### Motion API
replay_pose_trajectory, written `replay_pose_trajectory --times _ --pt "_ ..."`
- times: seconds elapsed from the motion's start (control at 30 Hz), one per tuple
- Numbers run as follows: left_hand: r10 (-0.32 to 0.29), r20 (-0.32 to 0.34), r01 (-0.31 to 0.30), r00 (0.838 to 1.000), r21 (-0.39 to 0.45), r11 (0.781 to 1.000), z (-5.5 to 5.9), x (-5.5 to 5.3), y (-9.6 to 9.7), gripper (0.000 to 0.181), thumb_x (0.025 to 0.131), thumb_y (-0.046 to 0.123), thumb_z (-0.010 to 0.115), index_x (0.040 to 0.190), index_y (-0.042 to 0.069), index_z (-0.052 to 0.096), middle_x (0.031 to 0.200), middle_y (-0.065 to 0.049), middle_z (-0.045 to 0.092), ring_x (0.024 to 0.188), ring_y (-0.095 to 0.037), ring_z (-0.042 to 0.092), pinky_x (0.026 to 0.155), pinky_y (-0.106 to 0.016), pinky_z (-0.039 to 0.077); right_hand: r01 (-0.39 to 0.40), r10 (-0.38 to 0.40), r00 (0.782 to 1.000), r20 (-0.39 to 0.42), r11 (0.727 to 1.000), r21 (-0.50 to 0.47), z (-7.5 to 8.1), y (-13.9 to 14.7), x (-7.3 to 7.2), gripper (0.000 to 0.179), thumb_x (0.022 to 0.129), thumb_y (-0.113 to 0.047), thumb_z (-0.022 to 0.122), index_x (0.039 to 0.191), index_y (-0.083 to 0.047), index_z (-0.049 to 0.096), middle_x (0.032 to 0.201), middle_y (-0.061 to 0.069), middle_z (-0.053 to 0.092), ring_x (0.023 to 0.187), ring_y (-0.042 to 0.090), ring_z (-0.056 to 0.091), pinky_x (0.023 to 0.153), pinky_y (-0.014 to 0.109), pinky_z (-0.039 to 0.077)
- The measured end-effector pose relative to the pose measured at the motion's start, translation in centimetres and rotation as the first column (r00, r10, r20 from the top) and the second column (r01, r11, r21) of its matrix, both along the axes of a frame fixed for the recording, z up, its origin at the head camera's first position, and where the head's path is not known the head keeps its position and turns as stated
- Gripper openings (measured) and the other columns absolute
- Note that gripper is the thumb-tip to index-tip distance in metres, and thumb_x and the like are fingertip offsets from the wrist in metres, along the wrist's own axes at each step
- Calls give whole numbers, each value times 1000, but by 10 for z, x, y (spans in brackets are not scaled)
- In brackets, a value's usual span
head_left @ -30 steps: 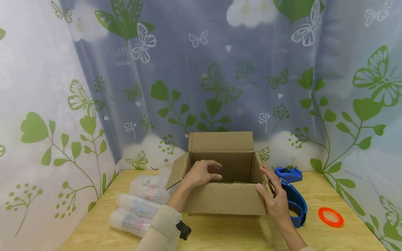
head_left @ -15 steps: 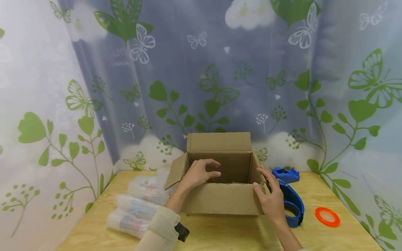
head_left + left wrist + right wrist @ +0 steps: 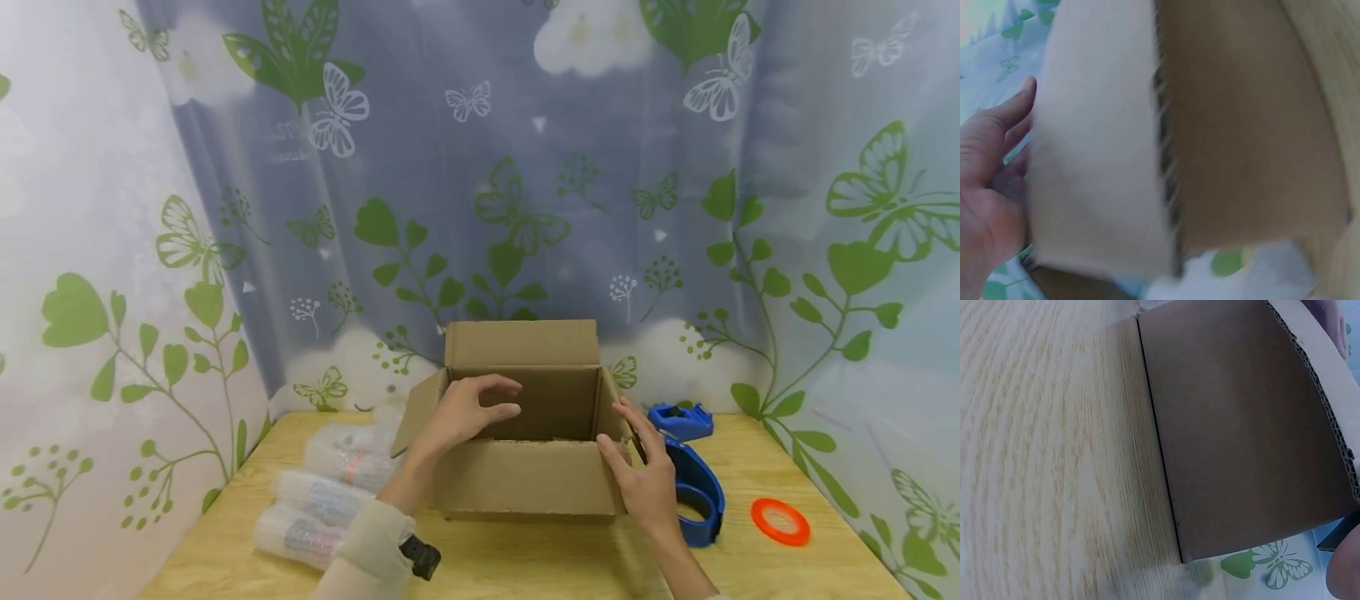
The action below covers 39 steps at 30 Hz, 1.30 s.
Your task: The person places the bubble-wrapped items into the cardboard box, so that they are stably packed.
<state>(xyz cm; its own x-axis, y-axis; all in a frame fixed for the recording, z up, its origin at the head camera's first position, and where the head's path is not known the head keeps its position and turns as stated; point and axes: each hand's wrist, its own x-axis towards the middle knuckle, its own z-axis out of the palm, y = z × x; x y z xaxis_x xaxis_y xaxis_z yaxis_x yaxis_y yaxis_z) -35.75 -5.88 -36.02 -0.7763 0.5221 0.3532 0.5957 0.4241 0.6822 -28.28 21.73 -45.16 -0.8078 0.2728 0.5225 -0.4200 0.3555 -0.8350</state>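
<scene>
Brown cardboard box (image 3: 528,479), flaps folded outward, between both hands on a pale wood-grain worktop (image 3: 525,558). Left hand (image 3: 467,410) over the opening, in from the left: fingers loosely bowed, thumb spread well apart from them, nothing visible in the grasp. Touching an inner wall or not: cannot tell. Right hand (image 3: 647,473) at the near right corner, thumb at the near edge, fingers along the right side. Pinching the cardboard or merely resting on it: cannot tell.

Left of left hand, beside the forearm: cylindrical bundles in clear bubble wrap (image 3: 318,500), side by side. Just right of right hand: large blue plastic tape dispenser (image 3: 711,487); beyond that, smaller blue plastic dispenser (image 3: 681,422). Farther right, well apart from right hand: flat orange ring (image 3: 780,540), pale centre.

Judged step: steadying and readying the box; no bundle visible inside, floor mostly hidden. Next move, by judgement: seems to call for right hand braced at the corner, left hand lifted clear of the left flap (image 3: 418,408), no tipping.
</scene>
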Motion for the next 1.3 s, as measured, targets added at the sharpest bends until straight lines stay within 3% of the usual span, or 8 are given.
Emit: replay_pose_trajectory --times 0.13,0.27,0.37,0.53,0.7,0.93,1.17,1.3 --pt "-23 11 23 1000 -4 1000 18 7 -31 43 98 34 73 138 19 67 137 -3 68 132 -31 60 110 -55 48 -9 9 1000 -5 1000 2 0 -3 0 51 100 -23 73 148 -21 58 162 -1 45 156 29 25 119 68 27" --pt "18 -24 -19 1000 -49 999 34 14 -66 41 98 36 73 137 23 68 137 0 68 133 -30 59 111 -54 47 -4 3 1000 -12 1000 -13 3 -1 1 51 100 -21 73 148 -21 58 162 -1 45 156 28 25 120 67 26" --pt "41 -59 -46 997 -85 995 36 18 -90 42 99 34 73 138 20 68 139 0 67 134 -31 58 112 -53 46 2 -3 1000 -31 1000 -17 5 2 1 50 100 -19 73 148 -20 58 162 -1 44 157 26 24 120 67 24" --pt "58 -97 -71 994 -131 989 19 27 -127 45 99 30 73 140 12 67 144 -6 64 134 -36 56 111 -54 47 1 -1 998 -69 1000 -10 4 8 -1 50 100 -17 72 148 -19 59 161 0 45 157 25 24 124 65 15" --pt "130 -96 -143 987 -142 979 -5 37 -167 43 100 35 71 139 17 67 142 -7 65 131 -37 59 108 -55 49 -10 10 996 -87 1000 0 1 7 -3 49 100 -16 71 147 -20 59 161 -2 46 155 26 27 124 64 19" --pt "177 -50 -184 983 -193 964 -35 51 -220 39 100 34 71 134 15 70 135 -7 69 123 -37 64 103 -55 52 -31 35 993 -114 999 31 -4 5 -4 47 101 -12 69 147 -16 58 161 5 45 155 30 28 128 59 0" --pt "191 -21 -190 981 -262 946 -53 54 -255 43 98 34 73 134 11 69 135 -11 69 123 -43 63 100 -56 54 -60 59 995 -76 998 -17 0 0 1 48 102 -12 67 148 -15 55 163 0 40 153 27 27 120 62 26" --pt "154 58 -130 986 -298 946 -66 54 -270 41 100 32 71 136 14 68 137 -9 68 127 -46 60 101 -61 51 -64 62 995 -77 998 -18 0 -2 3 50 102 -12 67 151 -16 53 163 0 40 154 26 27 120 63 25"
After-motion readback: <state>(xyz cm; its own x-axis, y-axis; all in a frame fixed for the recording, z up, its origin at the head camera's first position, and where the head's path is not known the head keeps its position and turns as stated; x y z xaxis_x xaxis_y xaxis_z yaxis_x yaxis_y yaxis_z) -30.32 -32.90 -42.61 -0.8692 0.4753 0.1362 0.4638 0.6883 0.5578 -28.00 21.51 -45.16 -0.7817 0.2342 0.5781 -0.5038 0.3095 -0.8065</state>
